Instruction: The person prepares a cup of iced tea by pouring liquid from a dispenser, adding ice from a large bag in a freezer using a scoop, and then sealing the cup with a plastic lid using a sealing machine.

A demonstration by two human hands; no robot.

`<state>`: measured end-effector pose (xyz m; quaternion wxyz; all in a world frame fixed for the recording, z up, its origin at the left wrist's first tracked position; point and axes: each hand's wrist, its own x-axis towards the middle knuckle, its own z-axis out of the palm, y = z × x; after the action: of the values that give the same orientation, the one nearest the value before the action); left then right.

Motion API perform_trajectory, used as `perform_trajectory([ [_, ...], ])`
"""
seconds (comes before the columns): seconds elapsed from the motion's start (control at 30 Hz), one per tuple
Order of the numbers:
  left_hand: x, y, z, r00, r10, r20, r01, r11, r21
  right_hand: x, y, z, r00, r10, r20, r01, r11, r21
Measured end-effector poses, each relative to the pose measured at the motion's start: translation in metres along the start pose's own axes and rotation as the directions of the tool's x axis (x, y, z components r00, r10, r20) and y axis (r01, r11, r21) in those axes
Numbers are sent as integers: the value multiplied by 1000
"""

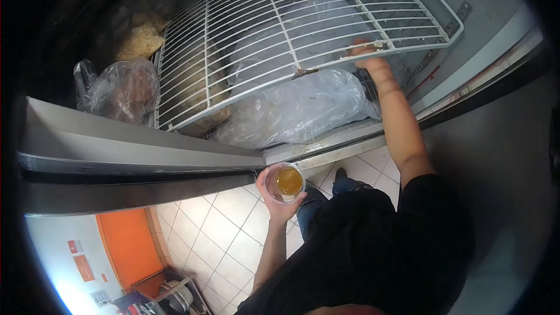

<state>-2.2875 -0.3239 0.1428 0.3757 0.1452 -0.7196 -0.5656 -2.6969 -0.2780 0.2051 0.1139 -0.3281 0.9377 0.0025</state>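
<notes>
My left hand (280,210) is wrapped around a clear plastic cup (271,187) with amber-coloured liquid (289,181) at its bottom. It holds the cup in front of the refrigerator's sill, over the floor. My right hand (366,54) reaches inside the refrigerator at the front edge of a white wire shelf (286,22). The shelf's wires partly cover its fingers, so I cannot tell whether it grips anything. Just below and left of that hand lies a large clear plastic bag (302,105) with pale contents. Another bulky translucent bag (315,30) shows through the shelf.
Bagged reddish food (133,89) and a bag of yellowish food (142,41) sit left of the shelf. A metal door post (131,140) crosses on the left, and the dark door (494,140) stands at right. Pots (179,299) occupy a rack on the tiled floor (223,232).
</notes>
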Motion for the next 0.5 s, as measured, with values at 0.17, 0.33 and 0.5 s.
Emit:
perform_trajectory([
  [0.17,1,4,2,995,-101,-16,100,995,-27,61,-3,78,999,44,15,-45,995,86],
  [0.33,-1,8,-4,996,-91,-23,92,993,70,85,-19,111,996,-46,-77,69,941,332],
  [0.5,-2,8,-2,989,-141,-38,142,989,45,101,-12,127,997,-75,0,70,930,361],
])
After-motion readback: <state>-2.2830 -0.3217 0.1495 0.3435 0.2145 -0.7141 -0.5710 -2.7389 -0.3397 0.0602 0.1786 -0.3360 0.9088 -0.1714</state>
